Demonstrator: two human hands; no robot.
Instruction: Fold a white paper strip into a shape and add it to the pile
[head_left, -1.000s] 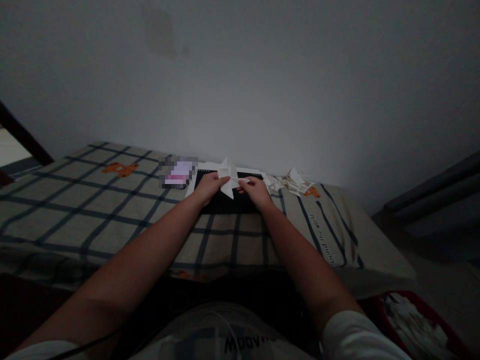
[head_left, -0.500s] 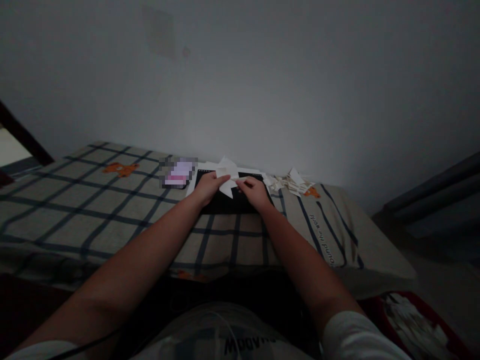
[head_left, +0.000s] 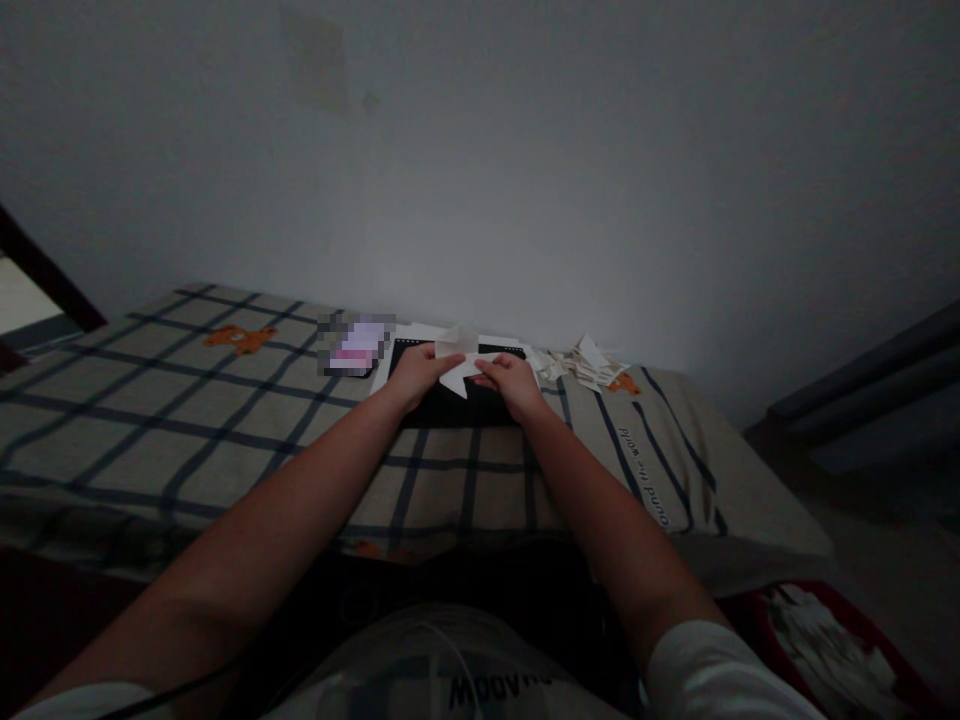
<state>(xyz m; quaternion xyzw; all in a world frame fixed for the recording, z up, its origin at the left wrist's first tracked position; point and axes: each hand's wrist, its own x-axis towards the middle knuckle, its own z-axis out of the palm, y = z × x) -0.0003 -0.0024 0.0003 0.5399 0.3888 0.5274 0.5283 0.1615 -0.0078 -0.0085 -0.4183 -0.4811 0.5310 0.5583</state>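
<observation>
A folded piece of white paper (head_left: 457, 378) is held between my two hands, with one pointed flap aimed toward me and a paler flap standing at the back. My left hand (head_left: 417, 374) pinches its left side, thumb on top. My right hand (head_left: 511, 383) grips the right side between thumb and fingers. Both hands are over a black spiral-bound pad (head_left: 457, 408) that lies on the cloth. The undersides of the folds are hidden by my fingers.
A checked cloth (head_left: 300, 420) covers the surface, which meets the wall. A phone with a blurred screen (head_left: 356, 345) lies left of the pad. Folded paper pieces (head_left: 592, 365) are heaped at the right. A red container (head_left: 825, 640) of pale items stands low at right.
The paper's rear flap has folded down lower and away from upright. My right hand has shifted slightly, its thumb now further onto the paper. My left hand keeps nearly the same place.
</observation>
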